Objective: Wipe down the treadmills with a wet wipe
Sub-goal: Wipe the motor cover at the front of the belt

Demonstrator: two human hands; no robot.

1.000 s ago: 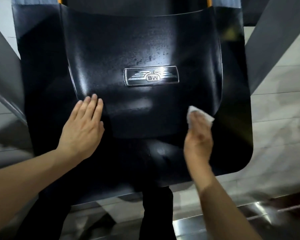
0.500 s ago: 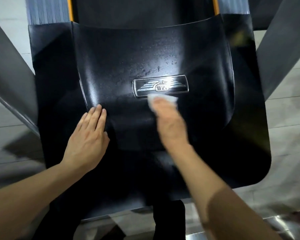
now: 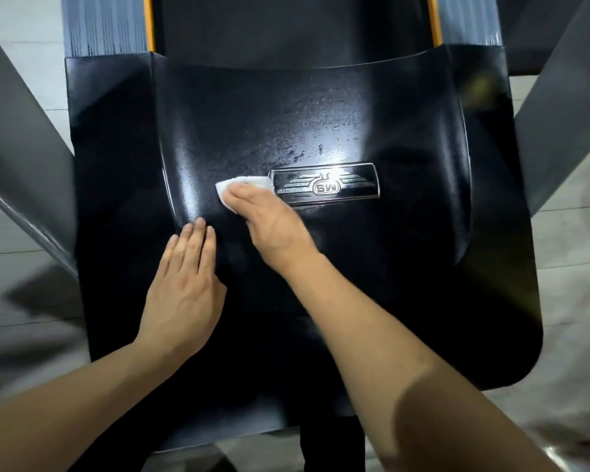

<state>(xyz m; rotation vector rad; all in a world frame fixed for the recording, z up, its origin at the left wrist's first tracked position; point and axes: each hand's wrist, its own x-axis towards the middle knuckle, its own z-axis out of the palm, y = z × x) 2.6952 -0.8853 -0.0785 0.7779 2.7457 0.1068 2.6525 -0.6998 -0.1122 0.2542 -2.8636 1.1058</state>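
The treadmill's glossy black motor cover [image 3: 372,294] fills the view, with a chrome winged badge [image 3: 334,187] near its middle and wet streaks above the badge. My right hand [image 3: 273,223] presses a white wet wipe [image 3: 241,183] flat on the cover, just left of the badge, and the wipe's edge shows beyond my fingertips. To the lower left, my left hand [image 3: 184,287] rests flat on the cover with straight fingers and holds nothing.
The dark running belt [image 3: 286,28] with orange side strips runs off the top. Grey slanted uprights stand at the left [image 3: 14,148] and the right [image 3: 559,114]. Pale floor tiles [image 3: 576,284] surround the machine.
My right hand has swept the wipe leftward across the cover, from the right edge past the badge to its left side. My left hand stays in place.
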